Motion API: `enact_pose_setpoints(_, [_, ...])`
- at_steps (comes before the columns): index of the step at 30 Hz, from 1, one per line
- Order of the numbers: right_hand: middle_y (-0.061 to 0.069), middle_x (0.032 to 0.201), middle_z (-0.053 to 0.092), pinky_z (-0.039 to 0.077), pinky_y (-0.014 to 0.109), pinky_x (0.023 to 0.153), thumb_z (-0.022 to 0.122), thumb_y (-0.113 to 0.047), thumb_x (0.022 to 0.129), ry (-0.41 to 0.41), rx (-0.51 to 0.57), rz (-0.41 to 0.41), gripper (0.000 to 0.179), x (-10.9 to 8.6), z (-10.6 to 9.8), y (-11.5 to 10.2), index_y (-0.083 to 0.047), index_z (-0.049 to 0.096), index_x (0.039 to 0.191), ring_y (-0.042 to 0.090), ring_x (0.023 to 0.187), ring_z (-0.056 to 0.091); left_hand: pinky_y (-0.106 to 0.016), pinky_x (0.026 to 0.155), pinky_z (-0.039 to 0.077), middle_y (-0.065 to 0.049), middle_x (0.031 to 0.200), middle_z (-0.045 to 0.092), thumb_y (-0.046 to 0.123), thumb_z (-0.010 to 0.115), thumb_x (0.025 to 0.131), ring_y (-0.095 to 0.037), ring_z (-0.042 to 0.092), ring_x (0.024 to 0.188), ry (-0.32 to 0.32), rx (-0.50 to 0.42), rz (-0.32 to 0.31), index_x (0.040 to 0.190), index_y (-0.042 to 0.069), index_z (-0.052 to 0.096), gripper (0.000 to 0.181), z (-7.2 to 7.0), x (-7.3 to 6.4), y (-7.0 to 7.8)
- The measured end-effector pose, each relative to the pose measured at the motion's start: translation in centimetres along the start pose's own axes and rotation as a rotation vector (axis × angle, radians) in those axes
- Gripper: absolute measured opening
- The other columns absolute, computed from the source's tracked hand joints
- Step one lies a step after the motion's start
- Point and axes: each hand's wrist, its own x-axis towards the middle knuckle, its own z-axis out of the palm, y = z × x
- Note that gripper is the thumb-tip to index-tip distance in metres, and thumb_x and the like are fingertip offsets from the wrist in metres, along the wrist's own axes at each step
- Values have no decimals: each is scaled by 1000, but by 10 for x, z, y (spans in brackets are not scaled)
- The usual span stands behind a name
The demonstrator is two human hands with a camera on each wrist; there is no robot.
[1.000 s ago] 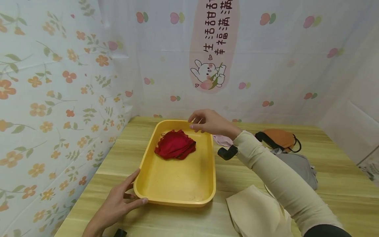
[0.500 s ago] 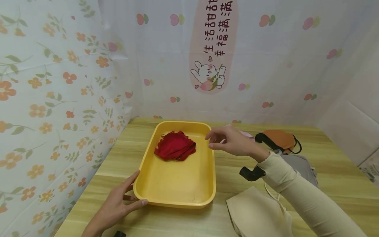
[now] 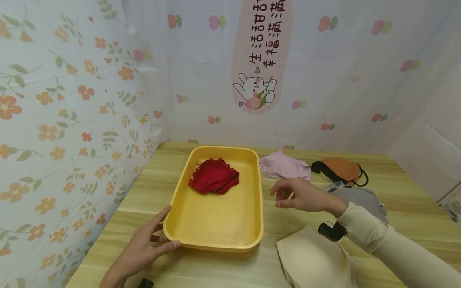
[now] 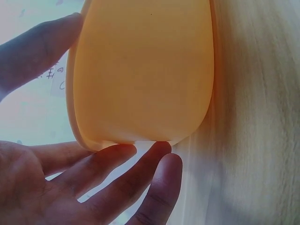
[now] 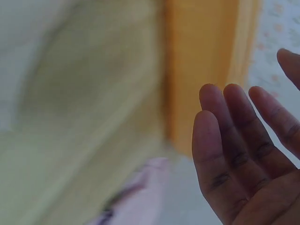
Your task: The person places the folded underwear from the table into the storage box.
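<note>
A yellow plastic tray (image 3: 216, 220) stands on the table with a crumpled red lace-edged garment (image 3: 214, 176) at its far end. My left hand (image 3: 144, 246) rests at the tray's near left corner. In the left wrist view its fingers (image 4: 154, 185) are spread, their tips against the outer wall, and the thumb lies at the rim. To the right of the tray my right hand (image 3: 304, 196) hovers with nothing in it, fingers loosely bent. Below it lies a beige garment with a smooth moulded cup (image 3: 313, 260). A light pink garment (image 3: 286, 165) lies just behind it.
An orange garment with black straps (image 3: 340, 170) lies at the back right, with a grey one (image 3: 363, 200) in front, partly hidden by the right forearm. Patterned white sheets (image 3: 201, 80) hang behind and to the left of the wooden table (image 3: 140, 196).
My right hand has moved from over the tray's far right rim to the right and toward me, uncovering the pink garment. The left hand and tray have stayed put.
</note>
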Motion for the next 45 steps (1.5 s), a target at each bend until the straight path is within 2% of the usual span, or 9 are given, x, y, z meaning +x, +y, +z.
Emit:
enact_pose_setpoints(8, [6,93,71,57,24,70,72,-10,90,-121,56,50,25,-26,16,25,-5,67,113,1,84,63,-21,77,57,-28,151,46,30,82,84,-29,68,110,-1,-3,10,159,10,27,96,0,2,-1])
enact_pose_setpoints(14, [4,102,69,55,23,68,84,-25,82,-220,70,103,46,-45,16,33,-10,66,121,9,92,63,-21,78,57,-26,152,47,30,83,83,-33,65,119,3,-8,-3,160,11,27,96,2,1,-1])
enact_pose_setpoints(21, [3,124,64,53,28,85,92,-34,70,-315,56,72,72,-59,18,34,-13,60,130,15,111,61,-22,77,57,-27,152,47,29,82,84,-33,65,118,8,1,15,160,10,27,95,1,-1,-2])
enact_pose_setpoints(24, [-1,123,63,51,29,91,92,-41,68,-302,-31,10,74,-65,22,35,-17,60,130,12,111,59,-21,77,57,-26,152,47,30,82,84,-34,65,118,14,4,14,160,11,27,95,0,-1,-2])
enact_pose_setpoints(28, [-5,127,60,50,28,89,89,-52,68,-283,-138,-10,76,-74,25,33,-23,59,131,8,113,55,-21,78,57,-26,151,48,32,83,83,-31,67,115,10,-3,4,159,13,28,96,0,0,-2])
enact_pose_setpoints(32, [-4,133,55,49,28,89,90,-55,63,-293,-159,-14,90,-83,26,33,-27,53,140,6,118,49,-22,77,57,-27,151,47,31,83,83,-27,69,109,14,-3,8,159,12,29,96,1,-1,-2])
enact_pose_setpoints(35, [-3,133,52,48,26,84,89,-57,60,-283,-183,-68,98,-87,31,34,-26,48,144,6,116,46,-21,78,57,-25,153,46,31,84,82,-29,68,113,22,-4,7,159,12,29,96,2,-2,-2])
enact_pose_setpoints(39, [-7,129,51,45,27,79,88,-60,58,-237,-242,-99,101,-90,38,35,-28,48,145,4,109,44,-21,78,57,-25,155,44,30,84,82,-36,64,121,27,-1,11,159,11,28,97,4,-2,-2])
enact_pose_setpoints(45, [-9,125,51,44,30,82,89,-61,58,-172,-272,-87,99,-91,45,36,-28,49,143,5,110,42,-20,77,57,-27,154,43,28,83,83,-35,64,120,31,6,18,159,9,28,96,5,-2,-3])
